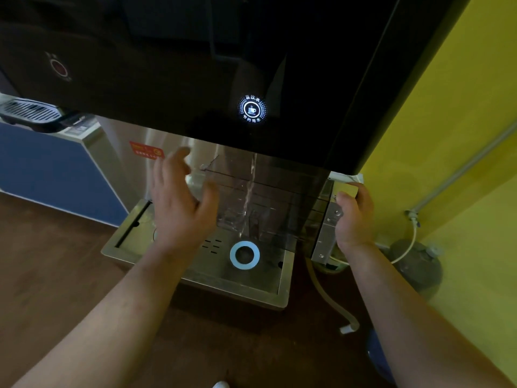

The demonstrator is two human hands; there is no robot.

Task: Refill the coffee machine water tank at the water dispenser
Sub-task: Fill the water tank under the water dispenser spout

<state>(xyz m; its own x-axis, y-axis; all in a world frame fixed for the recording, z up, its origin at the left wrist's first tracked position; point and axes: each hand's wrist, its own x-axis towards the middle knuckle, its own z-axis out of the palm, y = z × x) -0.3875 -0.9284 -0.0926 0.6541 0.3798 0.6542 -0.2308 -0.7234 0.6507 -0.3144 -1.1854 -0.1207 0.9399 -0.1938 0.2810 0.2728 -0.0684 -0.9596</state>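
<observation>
A clear plastic water tank [268,203] stands on the steel drip tray [195,278] of the black water dispenser [167,65]. A thin stream of water [250,191] falls into the tank from under the panel, below a lit round button [251,109]. My left hand [179,208] hovers at the tank's left side, fingers spread, holding nothing. My right hand [355,219] is curled around the tank's right edge, thumb in front. A pale blue ring [244,254] lies on the tray in front of the tank.
A yellow wall [461,135] with a grey pipe [461,169] stands close on the right. A loose hose [330,298] and a grey round object [416,264] lie by the dispenser's foot. At the left are a blue cabinet [50,175] and a metal grille [30,110].
</observation>
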